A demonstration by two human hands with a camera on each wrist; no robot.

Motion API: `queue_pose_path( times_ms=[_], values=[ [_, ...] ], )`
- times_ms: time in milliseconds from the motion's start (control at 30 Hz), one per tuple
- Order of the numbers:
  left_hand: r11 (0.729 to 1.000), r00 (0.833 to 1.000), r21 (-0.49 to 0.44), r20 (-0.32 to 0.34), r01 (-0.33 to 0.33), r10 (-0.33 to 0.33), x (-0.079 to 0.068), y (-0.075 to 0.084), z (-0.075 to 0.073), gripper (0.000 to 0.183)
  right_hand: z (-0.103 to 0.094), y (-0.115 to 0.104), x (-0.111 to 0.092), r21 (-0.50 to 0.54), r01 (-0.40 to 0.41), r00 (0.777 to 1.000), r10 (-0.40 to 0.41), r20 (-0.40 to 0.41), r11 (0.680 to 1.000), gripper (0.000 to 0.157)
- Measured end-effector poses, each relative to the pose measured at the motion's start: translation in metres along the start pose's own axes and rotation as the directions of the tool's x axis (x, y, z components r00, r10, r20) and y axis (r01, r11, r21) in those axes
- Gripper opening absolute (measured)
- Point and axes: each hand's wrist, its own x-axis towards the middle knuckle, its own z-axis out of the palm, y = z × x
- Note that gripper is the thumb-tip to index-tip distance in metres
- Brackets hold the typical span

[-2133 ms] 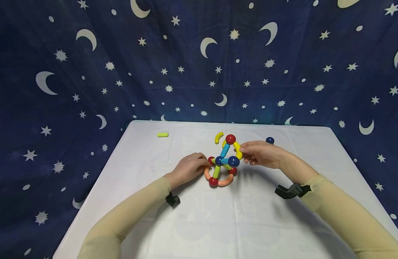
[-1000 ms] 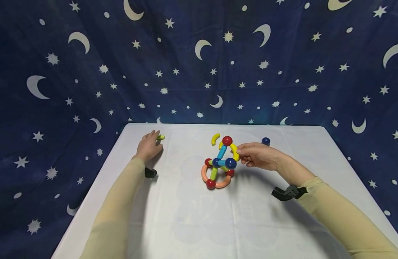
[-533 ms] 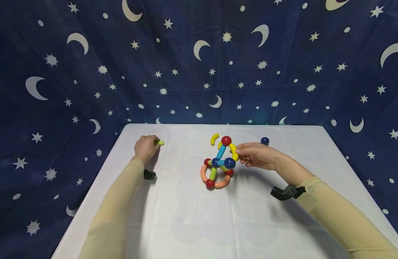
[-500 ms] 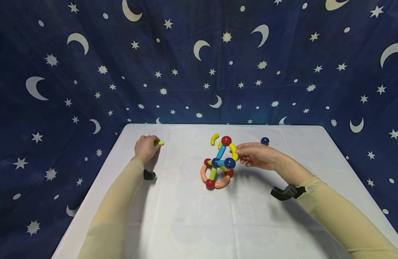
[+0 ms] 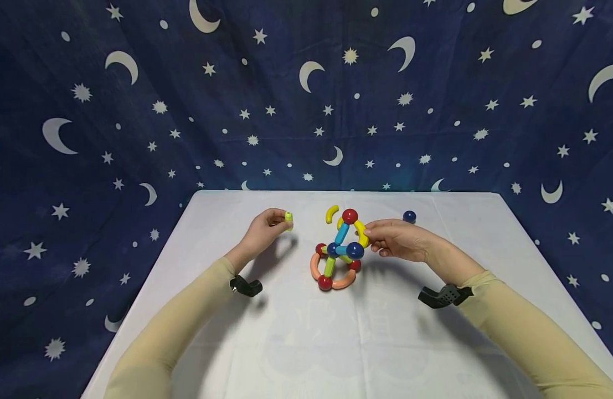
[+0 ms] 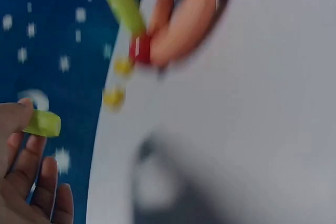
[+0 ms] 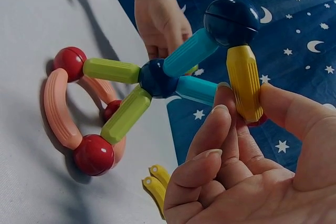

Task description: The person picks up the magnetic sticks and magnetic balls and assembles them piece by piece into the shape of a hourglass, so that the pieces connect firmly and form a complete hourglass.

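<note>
My left hand (image 5: 260, 231) pinches a straight yellow-green magnetic stick (image 5: 288, 220) between thumb and fingers, above the table and left of the magnetic ball-and-stick model (image 5: 329, 267). In that model, salmon curved sticks (image 7: 59, 108) join red balls at the base. Green sticks meet a dark blue centre ball (image 7: 157, 78), and two light blue sticks (image 7: 191, 51) lead up from it. With thumb and fingertips, my right hand (image 5: 401, 239) grips the yellow curved stick (image 7: 244, 82) between the upper dark blue ball (image 7: 231, 20) and the upper red ball (image 5: 350, 216).
Two loose yellow curved sticks (image 5: 331, 214) lie behind the model, one partly hidden by it. A loose dark blue ball (image 5: 409, 216) sits at the back right of the white table (image 5: 306, 343). A star-and-moon curtain (image 5: 286, 100) surrounds the far sides.
My left hand left the model, reached to the back left and picked up the green stick. It has since brought the stick rightward, turned upright. My right hand keeps its grip.
</note>
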Motion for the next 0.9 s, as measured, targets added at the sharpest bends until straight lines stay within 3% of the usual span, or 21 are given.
queue_pose_path(
  times_ms=[133,300,533,900],
  values=[
    [0.989,0.998,-0.147,0.065,-0.011,0.021,-0.015,0.022,0.023,0.032,0.0,0.0,0.0,-0.009,0.0,1.0,0.0,0.0,1.0,0.049],
    [0.97,0.991,-0.241,0.118,-0.037,0.068,-0.028,0.032,0.045,0.028,-0.001,0.001,0.001,-0.005,-0.002,1.0,0.002,-0.007,1.0,0.048],
    [0.966,0.979,-0.255,0.18,-0.048,0.096,-0.04,0.038,0.062,0.031,0.0,0.002,0.002,0.0,-0.003,1.0,0.003,-0.001,1.0,0.043],
    [0.971,0.984,-0.239,0.164,-0.032,0.073,-0.041,0.033,0.069,0.031,0.0,0.003,0.001,0.005,0.011,1.0,-0.011,0.013,1.0,0.032]
  ],
)
